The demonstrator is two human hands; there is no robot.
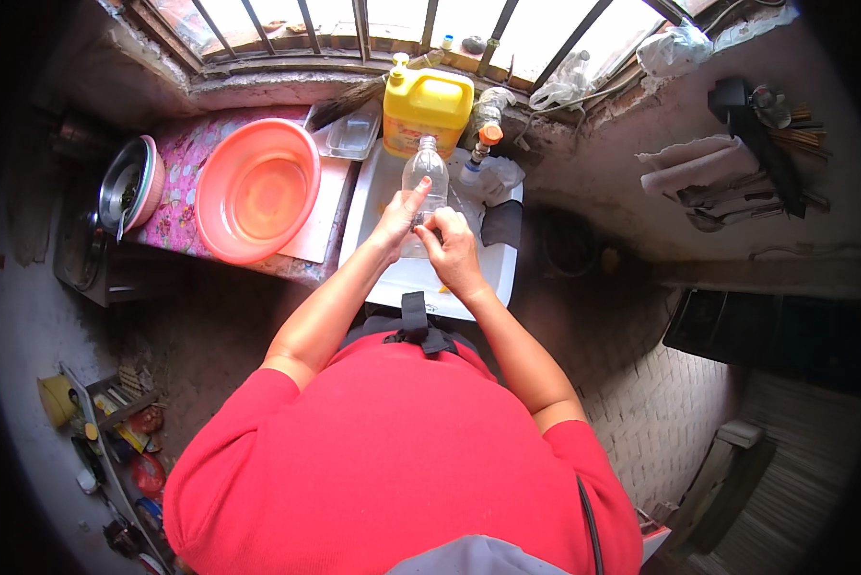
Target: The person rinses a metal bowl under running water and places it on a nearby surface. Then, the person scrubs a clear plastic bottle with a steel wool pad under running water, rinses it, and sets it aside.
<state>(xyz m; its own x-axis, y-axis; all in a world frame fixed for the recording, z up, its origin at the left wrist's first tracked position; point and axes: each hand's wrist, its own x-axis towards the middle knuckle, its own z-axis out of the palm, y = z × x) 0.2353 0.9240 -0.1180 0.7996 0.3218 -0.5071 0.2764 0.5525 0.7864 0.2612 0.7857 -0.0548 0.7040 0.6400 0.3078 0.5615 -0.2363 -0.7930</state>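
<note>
Over the white sink, my left hand is around the side of a clear plastic bottle, thumb pointing up along it. The bottle's open neck points away from me, towards the yellow jug. My right hand is at the bottle's lower part, its thumb and forefinger pinched together beside small dark bits. Whether these bits are in my fingers or on the bottle I cannot tell. Part of the bottle's base is hidden behind my hands.
A yellow plastic jug stands at the sink's back, beside a tap with an orange handle. A pink plastic basin and a clear tray are on the table to the left. A dark cloth hangs over the sink's right rim.
</note>
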